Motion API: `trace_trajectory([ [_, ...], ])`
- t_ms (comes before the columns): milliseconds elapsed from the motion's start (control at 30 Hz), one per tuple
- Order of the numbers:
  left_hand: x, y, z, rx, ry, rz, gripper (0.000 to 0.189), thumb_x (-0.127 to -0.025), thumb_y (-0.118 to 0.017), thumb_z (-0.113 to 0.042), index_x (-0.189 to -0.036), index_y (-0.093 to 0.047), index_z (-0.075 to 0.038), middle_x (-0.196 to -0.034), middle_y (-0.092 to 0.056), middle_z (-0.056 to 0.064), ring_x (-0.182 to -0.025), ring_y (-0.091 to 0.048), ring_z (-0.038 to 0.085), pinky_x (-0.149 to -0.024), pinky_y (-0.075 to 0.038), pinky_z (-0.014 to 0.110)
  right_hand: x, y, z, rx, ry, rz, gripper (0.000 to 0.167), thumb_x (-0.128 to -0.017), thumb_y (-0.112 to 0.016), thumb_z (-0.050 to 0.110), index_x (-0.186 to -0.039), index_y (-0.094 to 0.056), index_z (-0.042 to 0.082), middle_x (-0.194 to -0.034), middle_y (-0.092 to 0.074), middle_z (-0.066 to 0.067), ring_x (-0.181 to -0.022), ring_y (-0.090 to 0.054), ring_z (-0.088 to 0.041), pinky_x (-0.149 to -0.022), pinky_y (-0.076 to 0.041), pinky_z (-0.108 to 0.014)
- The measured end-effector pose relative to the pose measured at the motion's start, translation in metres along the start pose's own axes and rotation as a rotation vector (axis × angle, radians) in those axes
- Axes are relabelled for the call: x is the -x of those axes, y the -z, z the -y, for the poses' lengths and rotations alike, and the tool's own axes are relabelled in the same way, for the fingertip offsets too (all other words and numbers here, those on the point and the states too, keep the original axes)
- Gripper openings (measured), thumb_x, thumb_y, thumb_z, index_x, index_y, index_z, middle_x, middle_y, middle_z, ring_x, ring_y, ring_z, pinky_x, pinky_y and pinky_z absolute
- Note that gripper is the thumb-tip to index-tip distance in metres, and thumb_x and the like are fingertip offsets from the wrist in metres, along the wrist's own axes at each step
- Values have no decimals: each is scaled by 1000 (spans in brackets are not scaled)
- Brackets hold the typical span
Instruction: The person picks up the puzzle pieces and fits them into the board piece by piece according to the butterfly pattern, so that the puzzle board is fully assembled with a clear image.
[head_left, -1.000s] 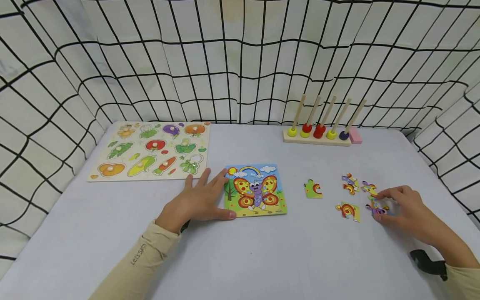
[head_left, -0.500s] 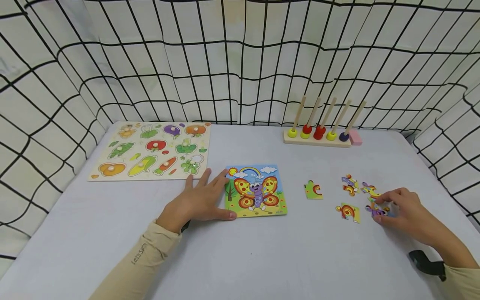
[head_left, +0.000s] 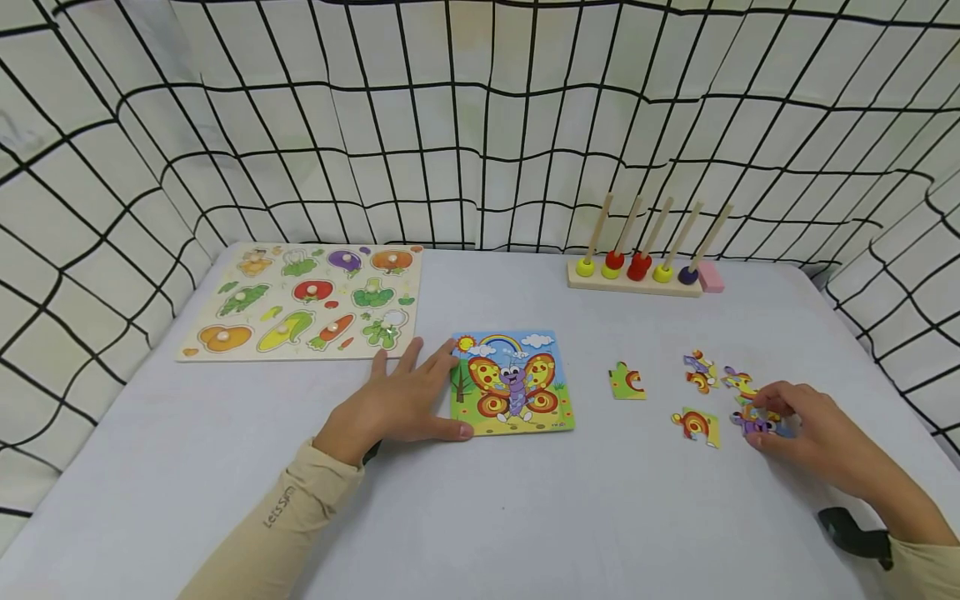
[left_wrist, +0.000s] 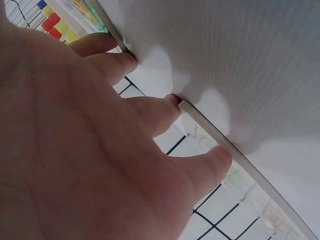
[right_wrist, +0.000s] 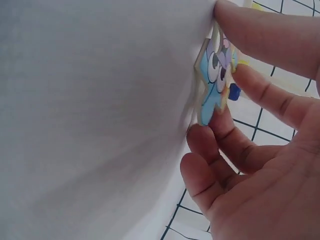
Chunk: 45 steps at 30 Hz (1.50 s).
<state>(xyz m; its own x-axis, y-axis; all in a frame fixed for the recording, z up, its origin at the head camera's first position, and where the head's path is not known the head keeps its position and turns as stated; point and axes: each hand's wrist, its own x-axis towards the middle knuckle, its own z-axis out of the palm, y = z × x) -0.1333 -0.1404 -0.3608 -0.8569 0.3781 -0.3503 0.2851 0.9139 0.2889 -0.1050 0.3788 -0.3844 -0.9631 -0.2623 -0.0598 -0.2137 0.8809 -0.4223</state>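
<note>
My left hand (head_left: 393,408) lies spread on the table, thumb and fingertips at the left edge of a square butterfly puzzle board (head_left: 513,385). In the left wrist view, two fingertips (left_wrist: 220,157) also meet the edge of a pale peg board. My right hand (head_left: 813,433) pinches a jigsaw piece (head_left: 752,422) with a purple face, thumb on its near side and fingers on the far side. The right wrist view shows the blue edge and white eyes of this piece (right_wrist: 214,75) among the fingers, close to the tabletop.
Loose jigsaw pieces lie near my right hand, including a swirl piece (head_left: 696,426) and a yellow-purple one (head_left: 738,381). A green piece (head_left: 627,381) lies nearer the board. Behind are a vegetable peg puzzle (head_left: 247,321), a bead stand (head_left: 633,283) and black netting (head_left: 480,154).
My right hand has shifted slightly toward me and to the right, showing more of the purple-faced jigsaw piece. My left hand stays at the butterfly board.
</note>
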Motion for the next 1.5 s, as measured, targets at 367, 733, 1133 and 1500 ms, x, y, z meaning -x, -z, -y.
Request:
trace_trajectory([
  [367,1,1,-1,0,-1,0,114,-91,-79,-63,-171,-21,-6,-178,-19,13,-162,-5,48,-120,1,79,7,-6,-4,17,113,-131,42,-84,-89,1,-118,-65,5,-97,-57,-3,-85,-44,-9,-65,-41,-23],
  [733,1,1,-1,13,1,1,112,-91,-79,-63,-170,-24,-6,-178,-17,12,-162,-4,47,-120,2,79,7,0,1,-55,83,-167,35,-90,-78,-11,-119,-72,7,-115,-72,-16,-87,-56,5,-71,-47,-9],
  [1133,1,1,0,4,-3,-5,112,-91,-78,-64,-170,-25,-7,-178,-16,12,-162,-5,48,-120,0,79,2,6,12,-172,-118,-171,37,-99,-79,12,-126,-59,-4,-108,-70,-16,-82,-59,3,-65,-53,-15],
  [1500,2,1,-1,2,-9,-2,110,-91,-78,-63,-170,-26,-6,-178,-16,12,-162,-5,48,-120,0,79,-6,5,26,-196,-36,-239,28,-99,-78,8,-124,-66,1,-110,-69,-15,-83,-60,-2,-67,-52,-13],
])
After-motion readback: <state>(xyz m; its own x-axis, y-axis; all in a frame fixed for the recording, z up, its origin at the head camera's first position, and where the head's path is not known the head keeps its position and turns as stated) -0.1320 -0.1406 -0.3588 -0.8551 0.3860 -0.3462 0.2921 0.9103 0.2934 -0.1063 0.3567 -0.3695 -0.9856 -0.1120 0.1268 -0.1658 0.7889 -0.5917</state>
